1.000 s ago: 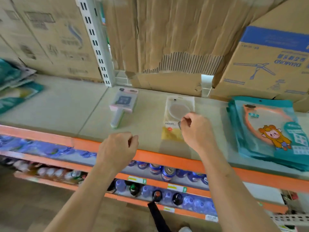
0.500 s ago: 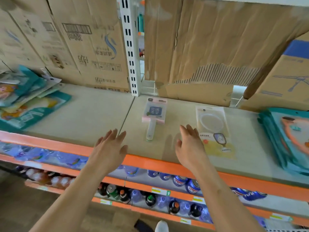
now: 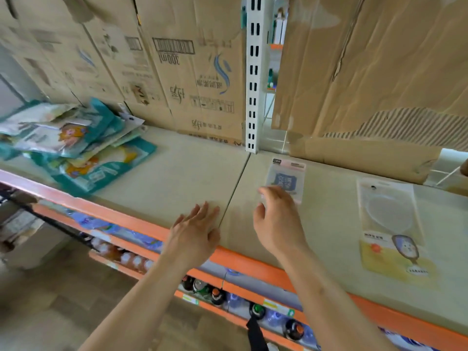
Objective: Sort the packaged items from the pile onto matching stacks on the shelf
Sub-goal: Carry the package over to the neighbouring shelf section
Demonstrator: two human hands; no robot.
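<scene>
The right hand (image 3: pixel 277 224) hides the lower part of the pink packet (image 3: pixel 288 173); the blurred pile (image 3: pixel 71 143) runs off the left edge

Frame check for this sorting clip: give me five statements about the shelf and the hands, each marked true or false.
1. The pile of teal packages lies at the left end of the shelf. True.
2. The left hand grips a package. False: its fingers are straight and hold nothing.
3. The pink-topped package lies right of the white slotted upright. True.
4. The clear package with a yellow bottom sits on the pile. False: it lies alone on the shelf, right of the right hand.
5. Bottles stand on the level below. True.
</scene>
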